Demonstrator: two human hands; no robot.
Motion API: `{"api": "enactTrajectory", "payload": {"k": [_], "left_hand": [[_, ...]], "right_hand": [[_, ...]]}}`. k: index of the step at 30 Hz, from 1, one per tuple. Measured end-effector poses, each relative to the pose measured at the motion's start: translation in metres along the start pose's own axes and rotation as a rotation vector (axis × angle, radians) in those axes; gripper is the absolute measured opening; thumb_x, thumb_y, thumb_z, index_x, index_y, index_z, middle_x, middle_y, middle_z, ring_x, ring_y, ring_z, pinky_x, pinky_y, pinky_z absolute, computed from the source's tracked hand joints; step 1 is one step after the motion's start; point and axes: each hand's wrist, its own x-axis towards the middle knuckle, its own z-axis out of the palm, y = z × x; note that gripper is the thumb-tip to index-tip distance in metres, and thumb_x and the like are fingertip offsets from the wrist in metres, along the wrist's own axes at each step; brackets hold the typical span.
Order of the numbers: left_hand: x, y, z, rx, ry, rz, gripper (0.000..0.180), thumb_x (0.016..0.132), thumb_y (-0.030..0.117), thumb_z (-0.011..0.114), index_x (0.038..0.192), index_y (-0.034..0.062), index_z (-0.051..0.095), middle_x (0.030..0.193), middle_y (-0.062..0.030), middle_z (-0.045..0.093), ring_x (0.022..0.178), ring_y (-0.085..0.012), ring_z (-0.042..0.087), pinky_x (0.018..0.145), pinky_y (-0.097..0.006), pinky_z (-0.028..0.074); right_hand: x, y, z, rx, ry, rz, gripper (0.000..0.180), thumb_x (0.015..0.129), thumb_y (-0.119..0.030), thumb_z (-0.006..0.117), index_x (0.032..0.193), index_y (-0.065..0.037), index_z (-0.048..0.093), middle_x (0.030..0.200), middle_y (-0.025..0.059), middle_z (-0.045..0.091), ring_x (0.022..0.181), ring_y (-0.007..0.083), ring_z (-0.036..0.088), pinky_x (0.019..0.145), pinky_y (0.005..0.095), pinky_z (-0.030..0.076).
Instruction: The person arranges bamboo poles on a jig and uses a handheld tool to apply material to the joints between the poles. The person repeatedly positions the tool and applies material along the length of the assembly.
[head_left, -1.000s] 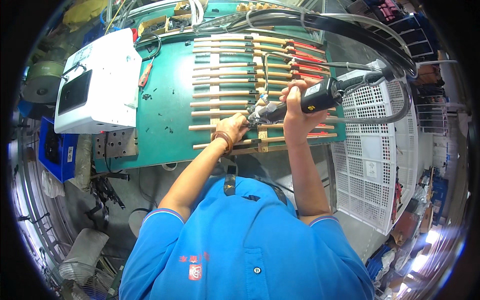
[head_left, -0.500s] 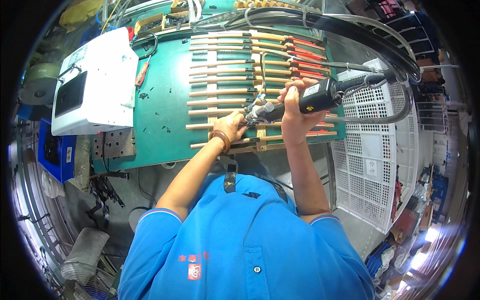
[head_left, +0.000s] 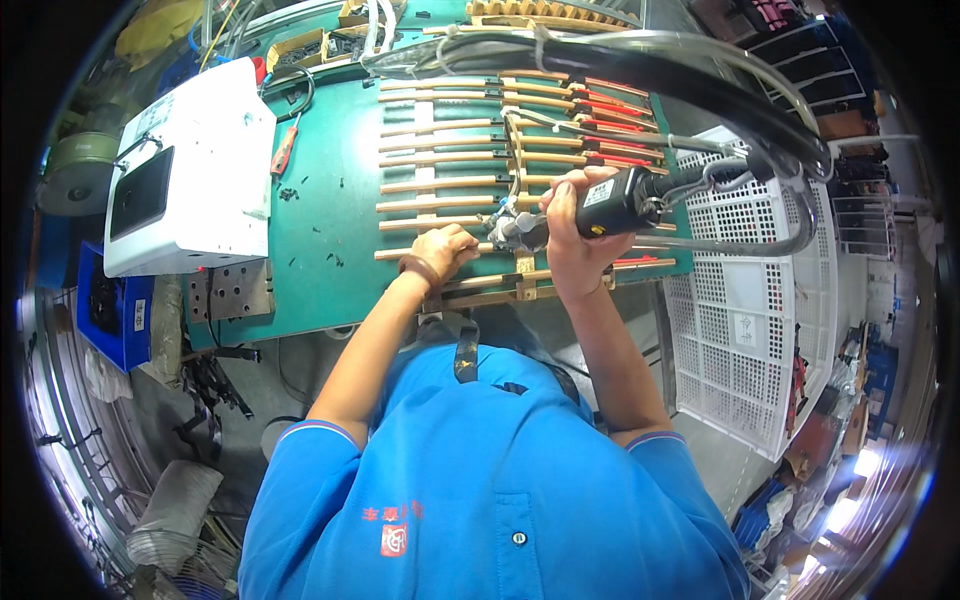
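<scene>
My right hand [head_left: 573,238] is wrapped round a black power screwdriver [head_left: 612,203]. Its metal nose [head_left: 512,231] points left, over the near rods at the middle of the bench. Beside that nose, my left hand [head_left: 447,250] is closed on a light wooden rod [head_left: 393,254], with its fingertips partly hidden. Several similar rods lie in a row across a wooden rack [head_left: 425,178], with black clips and red pieces [head_left: 612,125] toward their right ends. The nearest rod lies just in front of my left wrist.
A white machine [head_left: 195,180] with a dark panel stands on the green bench [head_left: 325,200] at left. Near it lie a red-handled screwdriver [head_left: 284,150] and loose black bits. Thick hoses [head_left: 700,85] arch overhead to the right. White crates [head_left: 740,290] stand right of the bench; a blue bin [head_left: 125,310] is at left.
My left hand has slid a little left, away from the screwdriver's nose. My right hand and the power screwdriver have come slightly nearer, and the hoses have swung with them.
</scene>
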Motion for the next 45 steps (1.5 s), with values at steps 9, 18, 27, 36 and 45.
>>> {"api": "enactTrajectory", "payload": {"k": [9, 18, 27, 36, 45], "left_hand": [[0.001, -0.008, 0.002, -0.044, 0.01, 0.058, 0.011, 0.08, 0.023, 0.065, 0.085, 0.0133, 0.065, 0.087, -0.0068, 0.06, 0.082, -0.0292, 0.061, 0.071, -0.04, 0.05], [0.003, 0.001, -0.001, -0.086, 0.286, 0.178, 0.013, 0.078, 0.02, 0.068, 0.086, 0.0112, 0.065, 0.087, -0.0056, 0.062, 0.078, -0.0267, 0.061, 0.067, -0.038, 0.05], [0.051, 0.013, 0.004, 0.19, 0.158, 0.134, 0.029, 0.066, 0.022, 0.074, 0.091, 0.0142, 0.063, 0.092, -0.0036, 0.059, 0.089, -0.0235, 0.057, 0.075, -0.037, 0.047], [0.052, 0.012, 0.019, -0.024, 0.237, 0.051, 0.02, 0.069, 0.022, 0.074, 0.086, 0.0128, 0.065, 0.089, -0.0036, 0.061, 0.077, -0.028, 0.061, 0.064, -0.039, 0.05], [0.055, 0.023, 0.01, 0.023, 0.14, -0.088, 0.02, 0.073, 0.03, 0.071, 0.085, 0.0143, 0.065, 0.086, -0.0036, 0.059, 0.073, -0.0286, 0.062, 0.06, -0.04, 0.049]], "right_hand": [[-0.007, -0.005, 0.015, 0.198, 0.022, 0.068, 0.026, 0.075, 0.012, 0.06, 0.097, 0.001, 0.053, 0.083, 0.0051, 0.058, 0.073, 0.0088, 0.058, 0.065, 0.0222, 0.05], [0.064, -0.052, 0.0, 0.017, 0.101, -0.051, 0.018, 0.082, 0.006, 0.05, 0.1, 0.003, 0.05, 0.078, 0.0098, 0.061, 0.065, 0.0143, 0.06, 0.061, 0.0275, 0.055], [0.076, -0.024, 0.009, 0.129, 0.113, -0.029, 0.018, 0.08, 0.008, 0.053, 0.096, 0.003, 0.049, 0.081, 0.009, 0.058, 0.064, 0.0134, 0.059, 0.06, 0.028, 0.053], [0.071, -0.014, 0.0, 0.126, 0.08, -0.047, 0.02, 0.079, 0.011, 0.051, 0.097, 0.002, 0.048, 0.081, 0.0092, 0.058, 0.064, 0.011, 0.057, 0.059, 0.0251, 0.051], [0.057, 0.005, -0.004, 0.158, 0.09, 0.027, 0.024, 0.08, 0.012, 0.05, 0.1, 0.0, 0.047, 0.082, 0.0108, 0.058, 0.066, 0.0142, 0.058, 0.059, 0.0276, 0.052]]}}
